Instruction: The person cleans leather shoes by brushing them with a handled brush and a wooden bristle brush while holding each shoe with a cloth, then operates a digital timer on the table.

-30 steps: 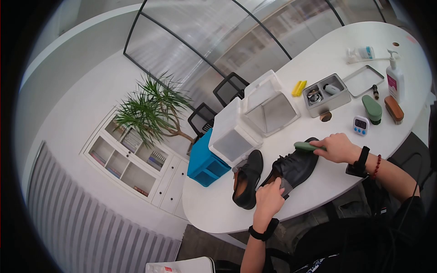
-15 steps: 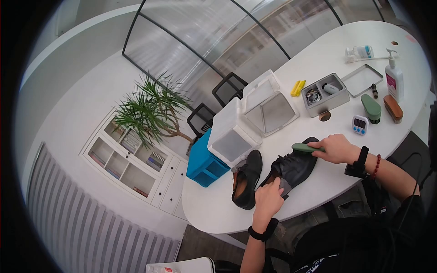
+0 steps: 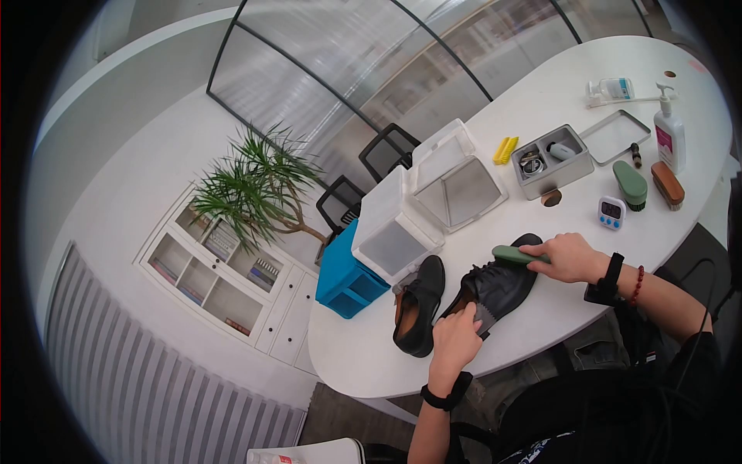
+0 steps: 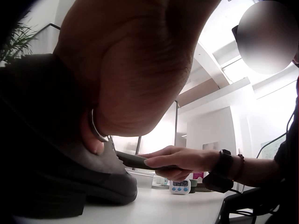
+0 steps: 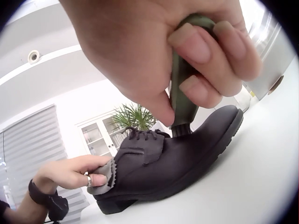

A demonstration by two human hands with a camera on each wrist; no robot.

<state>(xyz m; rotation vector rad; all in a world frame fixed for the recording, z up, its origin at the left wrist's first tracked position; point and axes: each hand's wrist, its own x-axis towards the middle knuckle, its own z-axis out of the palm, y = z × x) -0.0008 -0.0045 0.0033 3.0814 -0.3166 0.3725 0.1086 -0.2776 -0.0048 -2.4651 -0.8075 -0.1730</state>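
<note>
A black lace-up shoe [image 3: 504, 292] sits on the white table [image 3: 363, 371], toe away from the left hand. At its heel end, the left hand [image 3: 456, 340] pinches the opening's edge through a small grey cloth [image 5: 106, 181] with zigzag edges; a ring shows on one finger. The right hand [image 3: 570, 259] grips a green-handled brush [image 3: 512, 254]. Its dark bristles [image 5: 181, 129] touch the shoe's upper just in front of the laces, as the right wrist view shows. The second black shoe [image 3: 421, 305] stands left of the first one.
Behind the shoes are a blue box [image 3: 352, 282] and white bins [image 3: 394, 220]. Farther right lie a yellow brush [image 3: 505, 150], a metal tin [image 3: 555, 179], a timer [image 3: 610, 213], a larger green brush [image 3: 631, 185], a wooden brush [image 3: 667, 184] and a pump bottle [image 3: 670, 139].
The right hand and the green brush have slid slightly left along the shoe, toward the laces. The left hand and both shoes have stayed in place.
</note>
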